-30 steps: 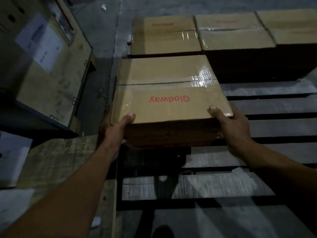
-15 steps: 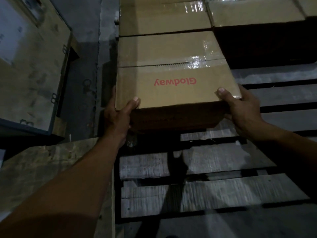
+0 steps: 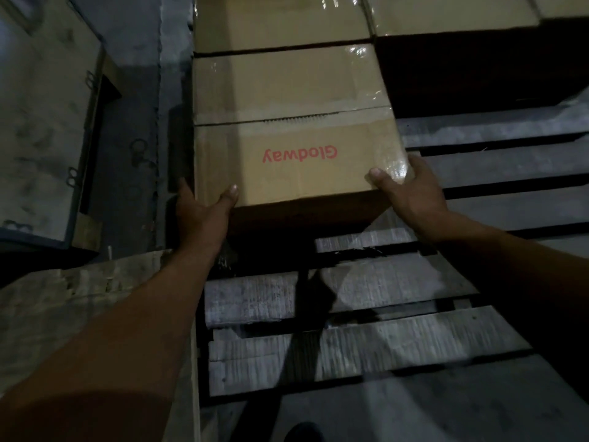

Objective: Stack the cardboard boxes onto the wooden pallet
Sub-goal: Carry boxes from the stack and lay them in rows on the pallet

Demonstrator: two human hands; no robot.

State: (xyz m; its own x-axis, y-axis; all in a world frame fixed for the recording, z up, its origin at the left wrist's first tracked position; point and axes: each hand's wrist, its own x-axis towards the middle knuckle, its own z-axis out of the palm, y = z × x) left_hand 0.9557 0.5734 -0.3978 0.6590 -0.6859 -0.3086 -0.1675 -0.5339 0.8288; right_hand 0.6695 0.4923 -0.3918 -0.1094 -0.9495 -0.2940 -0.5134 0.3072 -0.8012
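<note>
A taped cardboard box (image 3: 287, 122) with red "Glodway" print sits at the left side of the wooden pallet (image 3: 366, 355), just behind its bare grey slats. My left hand (image 3: 204, 208) grips the box's near left corner, thumb on top. My right hand (image 3: 408, 193) grips the near right corner, thumb on the taped top. Directly behind it lies another cardboard box (image 3: 277, 23), touching it. A further box (image 3: 452, 11) is at the back right.
A large wooden crate (image 3: 41, 132) stands on the floor to the left, beyond a strip of concrete floor (image 3: 137, 106). A pale wooden board (image 3: 79, 301) lies at the near left beside the pallet. A dark shoe tip (image 3: 302, 433) shows at the bottom edge.
Both hands have moved the box farther onto the pallet, up against the box behind it. The camera has leaned forward and down.
</note>
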